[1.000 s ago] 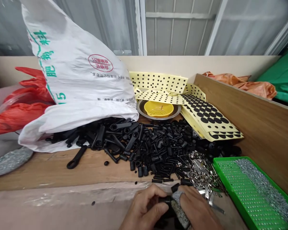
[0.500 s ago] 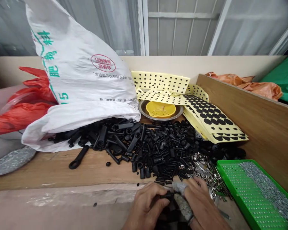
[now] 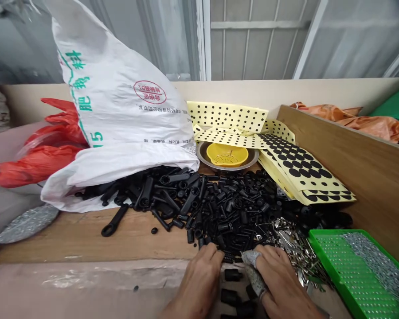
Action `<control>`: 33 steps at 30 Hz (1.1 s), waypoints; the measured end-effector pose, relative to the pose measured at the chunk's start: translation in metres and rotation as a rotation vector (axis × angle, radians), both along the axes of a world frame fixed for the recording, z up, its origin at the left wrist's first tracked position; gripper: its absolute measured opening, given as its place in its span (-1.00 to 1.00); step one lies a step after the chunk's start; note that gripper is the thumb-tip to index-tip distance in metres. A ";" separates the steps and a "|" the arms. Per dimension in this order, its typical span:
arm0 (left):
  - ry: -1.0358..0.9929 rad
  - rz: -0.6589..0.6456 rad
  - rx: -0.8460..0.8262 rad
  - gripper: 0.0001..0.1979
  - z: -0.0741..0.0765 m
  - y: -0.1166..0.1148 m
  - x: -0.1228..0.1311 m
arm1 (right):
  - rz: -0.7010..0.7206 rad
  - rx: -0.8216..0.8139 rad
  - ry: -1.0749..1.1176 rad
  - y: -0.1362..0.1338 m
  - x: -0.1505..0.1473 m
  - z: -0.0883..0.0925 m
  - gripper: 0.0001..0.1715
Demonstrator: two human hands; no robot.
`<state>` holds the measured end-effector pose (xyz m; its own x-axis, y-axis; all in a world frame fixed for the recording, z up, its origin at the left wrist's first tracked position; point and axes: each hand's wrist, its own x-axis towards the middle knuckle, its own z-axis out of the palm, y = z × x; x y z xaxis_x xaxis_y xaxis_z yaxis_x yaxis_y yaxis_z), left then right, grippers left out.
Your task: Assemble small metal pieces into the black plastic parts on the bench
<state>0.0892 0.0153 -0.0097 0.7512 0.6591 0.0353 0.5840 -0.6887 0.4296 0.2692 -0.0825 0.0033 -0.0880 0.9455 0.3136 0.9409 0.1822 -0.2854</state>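
Note:
My left hand (image 3: 201, 277) is at the near edge of the pile of black plastic parts (image 3: 232, 206), its fingers curled down onto the small pieces; what they hold is hidden. To its right, my right hand (image 3: 279, 274) has its fingers curled together beside the metal pieces (image 3: 294, 248). Grey cloth wraps cover some of its fingers, and anything in its grip cannot be made out. Several short black cylinders (image 3: 231, 296) lie between the two hands, close to the front.
A white sack (image 3: 129, 102) spills black handles at the left. Behind the pile sit a yellow strainer (image 3: 228, 155) in a metal bowl and dotted yellow sheets (image 3: 302, 164). A green tray (image 3: 359, 270) of small metal pieces stands right, beside a wooden board (image 3: 346, 155).
My left hand has moved away from my right hand and up to the pile's edge. Black cylinders between the hands now show. The whole view has shifted slightly.

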 end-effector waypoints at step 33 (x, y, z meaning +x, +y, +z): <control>-0.071 -0.076 0.324 -0.66 -0.001 0.029 -0.016 | -0.007 0.233 0.091 0.013 -0.001 -0.037 -0.89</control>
